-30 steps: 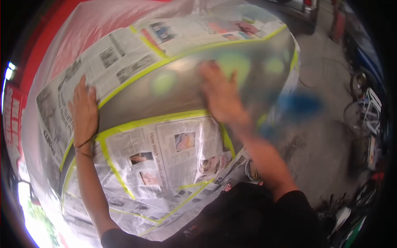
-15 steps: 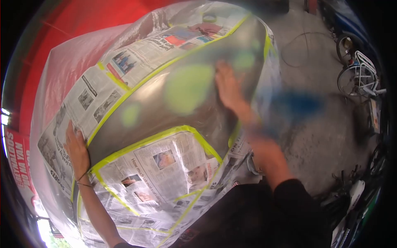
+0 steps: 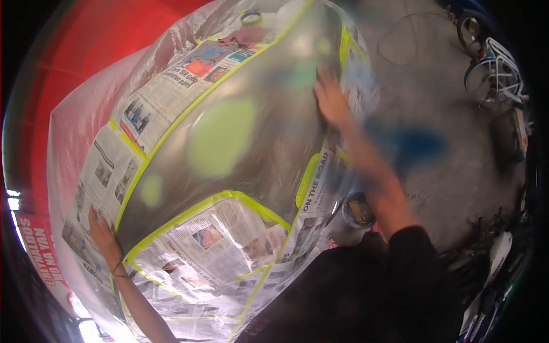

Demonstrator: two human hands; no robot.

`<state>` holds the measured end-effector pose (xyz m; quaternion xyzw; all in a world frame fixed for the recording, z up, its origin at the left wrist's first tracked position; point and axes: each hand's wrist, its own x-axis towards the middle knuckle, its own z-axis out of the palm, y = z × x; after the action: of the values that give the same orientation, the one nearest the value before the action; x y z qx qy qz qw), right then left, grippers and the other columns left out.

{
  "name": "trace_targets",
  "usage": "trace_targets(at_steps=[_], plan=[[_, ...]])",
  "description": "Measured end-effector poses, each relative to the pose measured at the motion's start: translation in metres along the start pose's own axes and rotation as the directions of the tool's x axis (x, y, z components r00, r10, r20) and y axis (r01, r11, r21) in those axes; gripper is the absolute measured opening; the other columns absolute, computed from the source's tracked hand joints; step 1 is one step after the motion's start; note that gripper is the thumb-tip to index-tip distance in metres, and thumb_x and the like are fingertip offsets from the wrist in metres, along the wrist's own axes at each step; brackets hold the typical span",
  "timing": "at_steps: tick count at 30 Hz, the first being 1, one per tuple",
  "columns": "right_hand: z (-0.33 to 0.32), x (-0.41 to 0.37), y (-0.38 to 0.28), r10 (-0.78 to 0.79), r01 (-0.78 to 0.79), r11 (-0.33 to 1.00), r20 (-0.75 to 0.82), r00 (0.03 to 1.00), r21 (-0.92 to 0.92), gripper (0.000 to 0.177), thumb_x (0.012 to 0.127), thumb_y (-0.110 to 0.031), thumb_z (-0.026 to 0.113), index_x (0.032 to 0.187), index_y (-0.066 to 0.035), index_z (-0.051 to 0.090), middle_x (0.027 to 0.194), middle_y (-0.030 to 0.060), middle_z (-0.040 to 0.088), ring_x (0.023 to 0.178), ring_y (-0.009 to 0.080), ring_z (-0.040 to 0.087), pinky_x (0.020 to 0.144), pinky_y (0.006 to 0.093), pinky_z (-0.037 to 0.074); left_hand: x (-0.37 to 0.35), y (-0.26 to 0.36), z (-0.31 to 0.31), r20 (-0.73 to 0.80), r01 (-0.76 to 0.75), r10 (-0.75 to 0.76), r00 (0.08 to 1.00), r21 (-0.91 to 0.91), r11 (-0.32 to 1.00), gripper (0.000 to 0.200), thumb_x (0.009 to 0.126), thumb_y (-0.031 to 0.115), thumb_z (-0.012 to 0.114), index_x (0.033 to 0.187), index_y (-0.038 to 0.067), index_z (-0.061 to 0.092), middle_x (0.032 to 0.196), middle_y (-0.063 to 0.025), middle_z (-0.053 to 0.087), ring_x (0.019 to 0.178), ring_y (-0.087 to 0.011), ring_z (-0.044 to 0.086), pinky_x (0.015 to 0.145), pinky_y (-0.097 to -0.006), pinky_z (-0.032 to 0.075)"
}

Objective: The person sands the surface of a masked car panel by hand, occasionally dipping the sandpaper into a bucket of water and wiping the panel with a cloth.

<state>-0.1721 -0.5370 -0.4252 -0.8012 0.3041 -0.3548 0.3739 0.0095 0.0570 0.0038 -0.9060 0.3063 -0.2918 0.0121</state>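
Observation:
A curved grey panel [image 3: 274, 137], which looks like vehicle bodywork, carries several yellow-green patches, the largest being a broad patch [image 3: 222, 137]. Bright yellow masking tape [image 3: 189, 116] borders the panel and holds newspaper [image 3: 108, 166] around it. My right hand [image 3: 334, 100] lies flat near the panel's right edge, fingers stretched out, and nothing shows in it. My left hand [image 3: 105, 235] rests with fingers extended on the newspaper beside the panel's lower left edge. A dark band circles that wrist.
Clear plastic sheeting [image 3: 86, 108] drapes over a red surface [image 3: 91, 68] at upper left. A tape roll [image 3: 250, 18] sits on the newspaper at the top. To the right, a bicycle [image 3: 493, 77] stands on the grey floor [image 3: 423, 97]. A round container [image 3: 359, 210] is low beside the panel.
The view has shifted, so the panel appears farther left. My right hand has slid across the panel toward its right edge. My left hand keeps its place on the newspaper.

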Motion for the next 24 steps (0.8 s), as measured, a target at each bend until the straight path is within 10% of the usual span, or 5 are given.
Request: trace_targets(at_steps=[10, 13, 15, 19, 24], plan=[[0.0, -0.064, -0.002, 0.091, -0.092, 0.996, 0.069, 0.993, 0.001, 0.06, 0.115, -0.032, 0.046, 0.169, -0.008, 0.038, 0.181, 0.0126, 0.029, 0.166, 0.0406, 0.025, 0.127, 0.0749, 0.019, 0.0, 0.008, 0.0, 0.018, 0.059, -0.058, 0.998, -0.077, 0.995, 0.057, 0.117, 0.033, 0.044, 0.164, 0.001, 0.046, 0.166, -0.022, 0.05, 0.156, -0.0381, 0.045, 0.13, -0.0476, 0.027], [-0.008, 0.008, 0.031, -0.19, 0.19, 0.982, -0.227, 0.955, -0.02, 0.057, 0.116, -0.032, 0.044, 0.169, -0.011, 0.04, 0.178, 0.0137, 0.034, 0.165, 0.038, 0.028, 0.13, 0.0688, 0.024, -0.005, 0.002, -0.002, 0.02, 0.041, -0.04, 0.999, -0.073, 0.996, 0.057, 0.117, 0.032, 0.045, 0.164, 0.001, 0.046, 0.166, -0.0218, 0.051, 0.155, -0.0377, 0.045, 0.13, -0.0471, 0.029], [-0.023, 0.014, 0.023, 0.095, -0.094, 0.995, -0.047, 0.994, 0.018, 0.056, 0.116, -0.031, 0.045, 0.168, -0.008, 0.041, 0.178, 0.0152, 0.034, 0.165, 0.0416, 0.028, 0.131, 0.0679, 0.022, -0.004, 0.0, 0.0, 0.007, 0.007, -0.007, 1.0, 0.001, 1.0, 0.057, 0.117, 0.032, 0.045, 0.164, 0.0, 0.047, 0.166, -0.022, 0.051, 0.154, -0.0379, 0.046, 0.129, -0.0469, 0.03], [-0.001, -0.117, -0.024, -0.078, 0.079, 0.997, 0.052, 0.996, -0.021, 0.061, 0.117, -0.037, 0.043, 0.17, -0.008, 0.037, 0.182, 0.0122, 0.025, 0.167, 0.0383, 0.024, 0.124, 0.083, 0.013, -0.002, 0.001, 0.001, 0.019, -0.002, 0.001, 1.0, 0.018, 1.0, 0.057, 0.117, 0.033, 0.045, 0.163, 0.0, 0.048, 0.166, -0.0219, 0.052, 0.154, -0.0379, 0.046, 0.129, -0.0468, 0.031], [0.008, -0.046, 0.009, -0.024, 0.024, 0.999, -0.002, 1.0, -0.041, 0.067, 0.116, -0.05, 0.039, 0.173, -0.017, 0.034, 0.183, 0.0078, 0.025, 0.168, 0.0379, 0.021, 0.125, 0.0816, 0.012, -0.001, 0.008, -0.003, -0.001, 0.0, 0.0, 1.0, 0.034, 0.999, 0.055, 0.117, 0.033, 0.047, 0.161, 0.0, 0.051, 0.163, -0.0227, 0.054, 0.152, -0.0388, 0.049, 0.127, -0.0462, 0.034]])
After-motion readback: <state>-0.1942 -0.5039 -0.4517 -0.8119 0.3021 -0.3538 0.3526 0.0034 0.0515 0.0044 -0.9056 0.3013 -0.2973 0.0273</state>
